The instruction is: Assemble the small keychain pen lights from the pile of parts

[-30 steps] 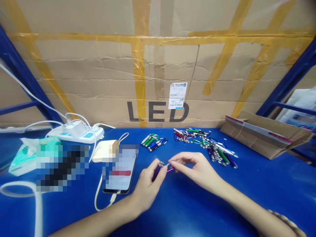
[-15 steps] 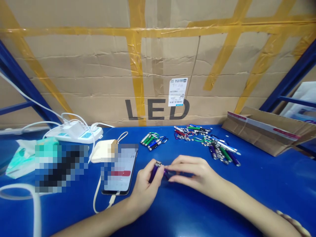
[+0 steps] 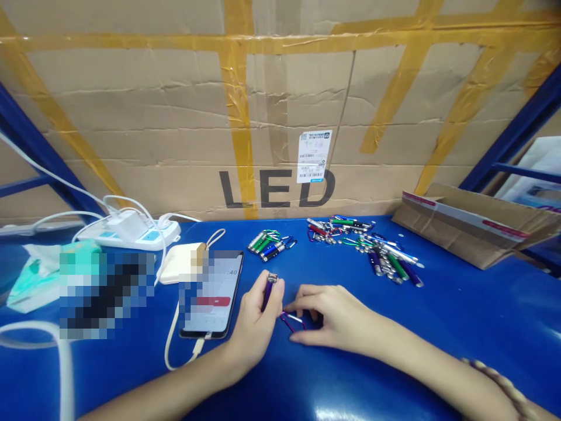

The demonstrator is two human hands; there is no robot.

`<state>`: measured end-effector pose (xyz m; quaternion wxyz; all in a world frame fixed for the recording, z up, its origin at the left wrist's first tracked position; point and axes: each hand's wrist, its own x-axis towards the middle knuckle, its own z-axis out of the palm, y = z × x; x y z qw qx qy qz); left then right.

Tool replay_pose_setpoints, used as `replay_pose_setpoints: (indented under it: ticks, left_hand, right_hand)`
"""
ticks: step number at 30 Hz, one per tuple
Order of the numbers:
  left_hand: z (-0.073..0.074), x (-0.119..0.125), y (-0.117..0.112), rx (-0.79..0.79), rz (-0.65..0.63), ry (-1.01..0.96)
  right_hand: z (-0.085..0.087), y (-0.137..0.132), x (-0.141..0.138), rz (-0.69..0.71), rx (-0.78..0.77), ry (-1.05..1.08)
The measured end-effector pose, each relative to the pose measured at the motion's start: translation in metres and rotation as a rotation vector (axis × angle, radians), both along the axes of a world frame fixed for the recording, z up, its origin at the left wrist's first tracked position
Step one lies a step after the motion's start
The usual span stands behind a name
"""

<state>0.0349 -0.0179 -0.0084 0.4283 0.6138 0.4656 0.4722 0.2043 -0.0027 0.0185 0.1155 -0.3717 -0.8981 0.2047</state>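
Observation:
My left hand (image 3: 258,324) is closed round a small purple flashlight (image 3: 269,290), its silver end pointing up and away from me. A purple carabiner (image 3: 293,320) lies just right of that hand, between it and my right hand (image 3: 331,313). The thumb and fingertips of my right hand pinch the carabiner at its edges. Whether the carabiner is joined to the flashlight is hidden by my left fingers. Beyond my hands, several silver, green, blue and black flashlights with carabiners (image 3: 268,245) lie in a small row.
A larger heap of flashlights (image 3: 397,266) spreads at the back right, near an open cardboard box (image 3: 468,225). Left of my hands lie a phone (image 3: 217,298) on a cable, a cream power bank (image 3: 177,263), a power strip (image 3: 149,237) and a tissue pack (image 3: 37,278). A large carton (image 3: 175,134) stands behind.
My right hand has moved slightly down, and its thumb and fingers are wider apart round the carabiner, which now shows more. My left hand still holds the flashlight, a little further left.

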Motion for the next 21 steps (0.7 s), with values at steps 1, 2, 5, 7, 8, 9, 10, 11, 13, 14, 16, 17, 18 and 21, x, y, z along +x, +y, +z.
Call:
replay_pose_setpoints:
  ticks: [1,2,5,7,8,9,10,11,13,14,16,17,18,21]
  left_hand:
    - [0.000,0.000,0.000,-0.004,0.000,0.007]
    - [0.000,0.000,0.000,-0.010,0.001,0.012]
    - [-0.002,0.000,0.002,-0.038,0.008,0.017]
    - [-0.003,0.000,0.003,-0.049,0.016,0.013]
    - [-0.004,0.000,0.003,-0.054,0.018,0.011]
    - [-0.004,0.000,0.003,-0.057,0.019,0.009]
    - [-0.004,0.000,0.003,-0.057,0.020,0.007]
    - [-0.004,0.000,0.003,-0.056,0.024,0.006]
    - [-0.002,0.000,0.002,-0.049,0.034,0.009]
    - [-0.001,0.001,0.002,-0.046,0.040,0.010]
    - [0.000,0.002,0.002,-0.044,0.046,0.009]
    - [0.001,0.002,0.002,-0.045,0.046,0.007]
    - [0.001,0.002,0.002,-0.046,0.045,0.004]
    - [0.001,0.003,0.003,-0.055,0.049,-0.002]
  right_hand:
    - [-0.002,0.000,0.000,0.002,0.026,-0.012]
    - [-0.004,0.001,0.000,-0.001,0.063,-0.027]
    - [-0.008,0.005,0.001,-0.030,0.197,-0.093]
    - [-0.009,0.008,0.002,-0.045,0.248,-0.132]
    - [-0.010,0.010,0.002,-0.052,0.260,-0.145]
    - [-0.010,0.012,0.002,-0.063,0.268,-0.153]
    - [-0.011,0.014,0.003,-0.075,0.273,-0.160]
    - [-0.012,0.016,0.004,-0.088,0.278,-0.163]
    - [-0.015,0.020,0.007,-0.112,0.283,-0.152]
    - [-0.016,0.022,0.009,-0.114,0.280,-0.130]
    - [-0.018,0.027,0.013,-0.100,0.248,-0.028]
    - [-0.018,0.029,0.014,-0.096,0.214,0.046]
    - [-0.018,0.030,0.014,-0.102,0.160,0.131]
    - [-0.014,0.027,0.009,-0.177,-0.135,0.394]
